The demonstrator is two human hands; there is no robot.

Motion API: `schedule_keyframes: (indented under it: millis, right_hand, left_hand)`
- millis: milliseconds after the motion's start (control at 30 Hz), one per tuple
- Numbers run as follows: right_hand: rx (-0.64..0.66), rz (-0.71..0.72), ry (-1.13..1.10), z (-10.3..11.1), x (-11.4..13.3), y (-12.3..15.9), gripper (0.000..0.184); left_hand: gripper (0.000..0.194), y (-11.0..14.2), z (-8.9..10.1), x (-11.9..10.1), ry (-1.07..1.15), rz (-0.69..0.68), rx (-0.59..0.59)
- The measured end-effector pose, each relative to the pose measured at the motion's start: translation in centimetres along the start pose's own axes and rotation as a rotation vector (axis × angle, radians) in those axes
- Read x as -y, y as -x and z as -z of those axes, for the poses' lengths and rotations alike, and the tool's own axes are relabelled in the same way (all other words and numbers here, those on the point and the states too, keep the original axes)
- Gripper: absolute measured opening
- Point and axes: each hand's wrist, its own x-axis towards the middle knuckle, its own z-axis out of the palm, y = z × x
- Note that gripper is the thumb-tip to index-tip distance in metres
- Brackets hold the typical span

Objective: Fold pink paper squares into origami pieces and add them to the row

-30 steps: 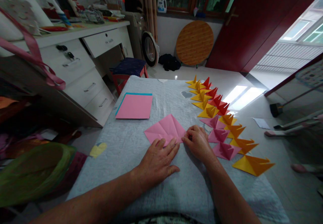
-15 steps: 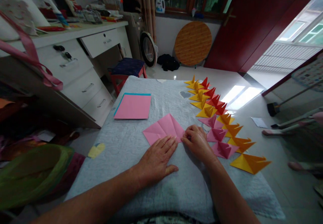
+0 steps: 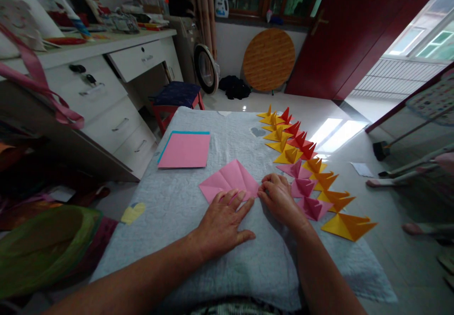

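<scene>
A creased pink origami paper (image 3: 229, 178) lies on the cloth-covered table in front of me. My left hand (image 3: 227, 220) rests flat over its near edge, fingers spread and thumb out to the right. At the paper's right corner, my right hand (image 3: 278, 196) is closed, with thumb and fingertips pinching that corner. Just right of this hand stand several folded pink paper cranes (image 3: 314, 207). Beyond the left hand is a stack of square paper (image 3: 186, 150), pink on top with a blue edge showing beneath.
Yellow cranes (image 3: 289, 154), red cranes (image 3: 301, 140) and orange cranes (image 3: 349, 226) line the right side of the tablecloth (image 3: 170, 277). A stool (image 3: 175, 95) is beyond the far left corner. A green-rimmed bin (image 3: 46, 249) stands at left, a white desk (image 3: 102, 88) behind it.
The fingers of my left hand have spread further apart on the pink paper. My right hand stays at the paper's right corner. The whole view has shifted slightly.
</scene>
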Motion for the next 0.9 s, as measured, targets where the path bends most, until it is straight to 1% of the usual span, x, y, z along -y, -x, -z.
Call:
schedule_keyframes:
  millis: [233, 333, 533, 633, 700, 767, 833, 900]
  right_hand:
    - [0.03, -0.004, -0.024, 0.8, 0.3, 0.2, 0.012]
    - [0.022, 0.002, -0.006, 0.8, 0.3, 0.3, 0.012]
    - [-0.053, -0.005, 0.083, 0.6, 0.3, 0.2, 0.013]
    - [-0.127, -0.031, 0.116, 1.3, 0.5, 0.8, 0.015]
    - [-0.184, -0.023, 0.115, 1.8, 0.8, 1.7, 0.017]
    - [-0.185, 0.073, 0.064, 2.0, 1.3, 3.0, 0.022]
    - [-0.114, 0.219, -0.029, 1.8, 1.8, 4.4, 0.029]
    - [-0.06, 0.301, -0.052, 1.0, 2.3, 5.7, 0.034]
  left_hand:
    - [0.079, 0.1, -0.3, 0.1, -0.014, -0.002, -0.029]
    - [0.079, 0.1, -0.3, 0.1, -0.019, -0.002, -0.035]
    - [0.079, 0.1, -0.3, 0.1, -0.02, 0.002, -0.037]
    - [0.078, 0.1, -0.4, 0.0, -0.015, 0.007, -0.042]
    - [0.077, 0.2, -0.3, 0.0, -0.013, 0.008, -0.053]
    - [0.077, 0.2, -0.3, -0.1, -0.013, 0.004, -0.061]
    - [0.076, 0.2, -0.2, -0.1, -0.014, 0.0, -0.064]
    - [0.076, 0.2, -0.2, -0.1, -0.016, 0.0, -0.063]
